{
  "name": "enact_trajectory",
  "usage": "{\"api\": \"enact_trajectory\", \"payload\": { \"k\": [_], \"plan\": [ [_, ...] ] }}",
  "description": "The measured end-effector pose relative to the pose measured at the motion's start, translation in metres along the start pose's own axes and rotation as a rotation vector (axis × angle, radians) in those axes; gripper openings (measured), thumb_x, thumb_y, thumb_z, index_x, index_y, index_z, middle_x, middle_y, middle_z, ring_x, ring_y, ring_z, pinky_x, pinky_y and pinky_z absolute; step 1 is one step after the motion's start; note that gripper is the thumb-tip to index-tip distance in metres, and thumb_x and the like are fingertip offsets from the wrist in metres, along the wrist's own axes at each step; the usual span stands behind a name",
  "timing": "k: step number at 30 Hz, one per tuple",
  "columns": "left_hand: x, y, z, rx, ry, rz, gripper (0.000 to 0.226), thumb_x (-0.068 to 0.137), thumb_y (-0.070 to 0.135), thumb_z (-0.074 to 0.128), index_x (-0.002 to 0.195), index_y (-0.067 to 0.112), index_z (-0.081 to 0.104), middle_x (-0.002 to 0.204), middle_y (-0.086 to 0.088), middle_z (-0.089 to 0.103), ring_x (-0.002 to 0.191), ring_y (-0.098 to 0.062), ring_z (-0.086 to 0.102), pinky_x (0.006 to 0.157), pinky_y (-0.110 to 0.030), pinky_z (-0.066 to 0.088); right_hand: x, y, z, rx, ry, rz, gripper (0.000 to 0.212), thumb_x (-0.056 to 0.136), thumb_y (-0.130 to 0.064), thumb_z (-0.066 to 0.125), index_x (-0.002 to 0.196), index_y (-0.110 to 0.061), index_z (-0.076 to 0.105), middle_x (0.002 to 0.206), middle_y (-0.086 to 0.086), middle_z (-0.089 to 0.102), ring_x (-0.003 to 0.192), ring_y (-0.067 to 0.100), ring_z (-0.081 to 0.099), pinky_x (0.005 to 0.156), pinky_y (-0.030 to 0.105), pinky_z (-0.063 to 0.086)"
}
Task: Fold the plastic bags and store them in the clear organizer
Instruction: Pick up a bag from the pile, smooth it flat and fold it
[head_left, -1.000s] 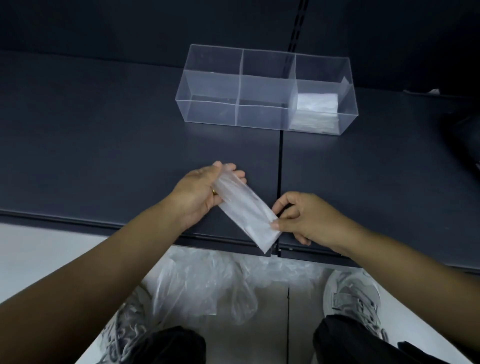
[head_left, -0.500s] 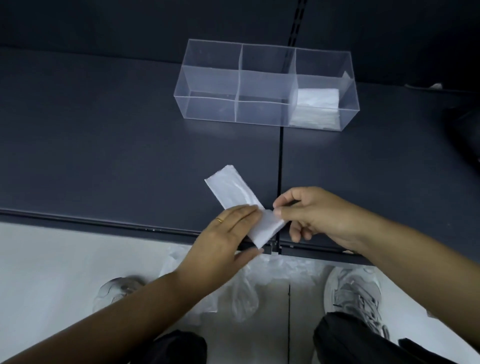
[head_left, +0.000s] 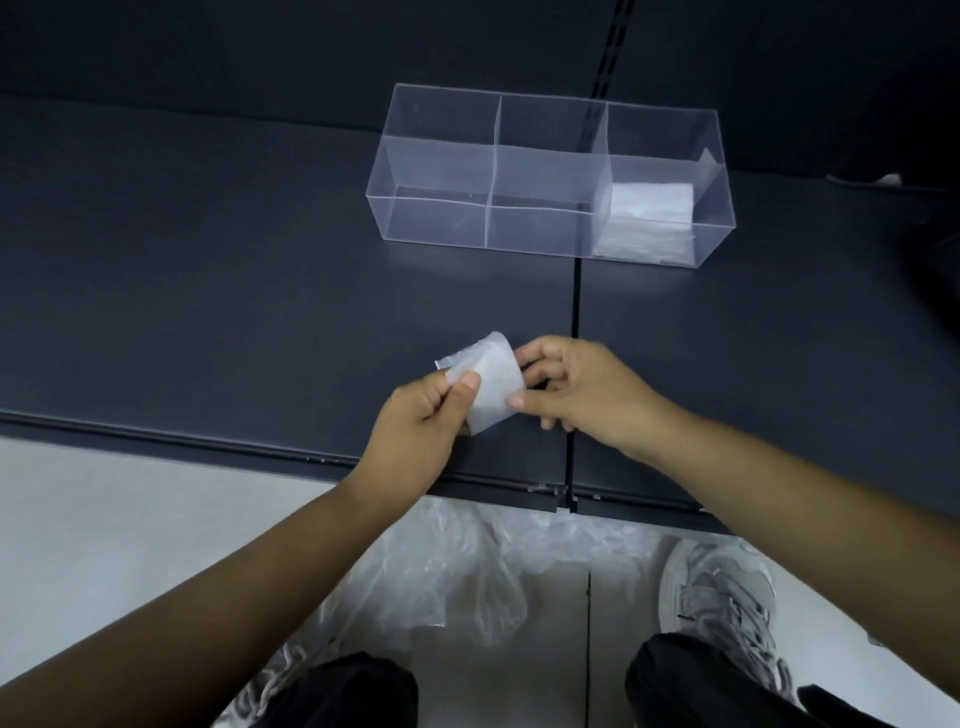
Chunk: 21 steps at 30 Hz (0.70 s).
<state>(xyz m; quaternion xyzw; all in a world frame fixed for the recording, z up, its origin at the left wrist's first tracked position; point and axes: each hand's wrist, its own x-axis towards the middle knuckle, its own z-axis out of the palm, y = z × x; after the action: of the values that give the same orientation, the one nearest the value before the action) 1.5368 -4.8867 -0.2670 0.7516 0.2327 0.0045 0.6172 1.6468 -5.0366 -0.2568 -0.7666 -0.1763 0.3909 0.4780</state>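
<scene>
Folded plastic bag held in two hands above a dark surface, clear organizer behind.

Dark surface (head_left: 234, 270): matte, two panels meeting at a seam running front to back, dark wall behind it; pale floor (head_left: 104, 519) below its front edge. Clear organizer (head_left: 441, 171): three compartments in a row, long axis left to right; folded bags (head_left: 649, 208) stacked in the right compartment, the other two bare. Loose plastic bags (head_left: 467, 582): crumpled heap on the floor between two grey shoes. Left hand (head_left: 415, 431): thumb and forefinger pinching the bag's left edge. Right hand (head_left: 582, 395): thumb and fingers pinching the right edge. Folded plastic bag (head_left: 493, 382): small translucent white packet, held between the hands near the front of the surface, well apart from the organizer; long axis tilted, upper-left to lower-right, top edge curling over.
</scene>
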Motion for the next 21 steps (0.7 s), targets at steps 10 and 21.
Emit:
{"api": "enact_trajectory", "payload": {
  "k": [10,21],
  "plan": [
    [0.002,-0.004,-0.012,0.408,0.302,0.287,0.029,0.094,0.013,0.054,0.123,0.015,0.054,0.102,0.001,0.060,0.089,-0.008,0.060,0.080,-0.019,0.048,0.010,0.004,0.013,-0.126,0.245,0.040,0.018,0.081,-0.011,0.071,0.075,-0.020,0.057,0.060,-0.006,0.065,0.039,0.007,0.054,0.045,0.017,0.041],
    [0.009,-0.033,-0.003,1.207,0.025,0.299,0.078,0.092,0.063,0.008,0.153,0.015,0.016,0.160,-0.001,0.013,0.148,-0.019,0.004,0.118,-0.048,-0.002,-0.002,0.005,0.025,-0.359,0.366,-0.015,0.019,0.085,-0.026,0.069,0.101,-0.022,0.060,0.089,-0.009,0.058,0.071,0.003,0.054,0.070,0.020,0.045]
  ]
}}
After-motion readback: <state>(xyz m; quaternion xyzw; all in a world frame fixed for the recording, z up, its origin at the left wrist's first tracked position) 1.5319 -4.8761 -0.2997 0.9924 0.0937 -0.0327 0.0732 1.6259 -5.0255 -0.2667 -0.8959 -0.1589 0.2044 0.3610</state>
